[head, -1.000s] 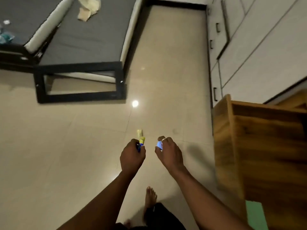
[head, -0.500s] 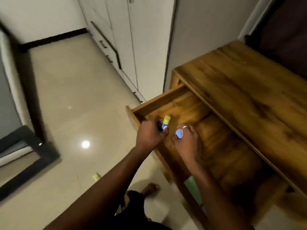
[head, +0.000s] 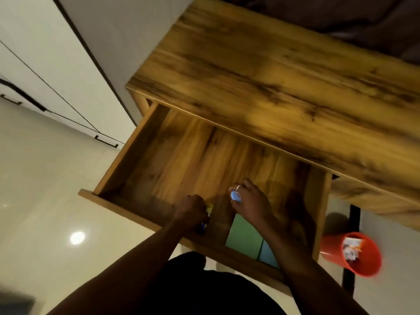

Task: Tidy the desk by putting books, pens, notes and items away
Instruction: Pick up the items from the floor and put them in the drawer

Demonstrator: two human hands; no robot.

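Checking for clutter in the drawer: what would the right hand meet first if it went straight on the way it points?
Probably the drawer floor, bare wood ahead of the right hand; nothing else shows in that line, though depth is unclear.

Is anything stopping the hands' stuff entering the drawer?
Nothing visible. The drawer is open; the left hand holds a marker and the right hand a blue item over it. Green sheets lie at its front.
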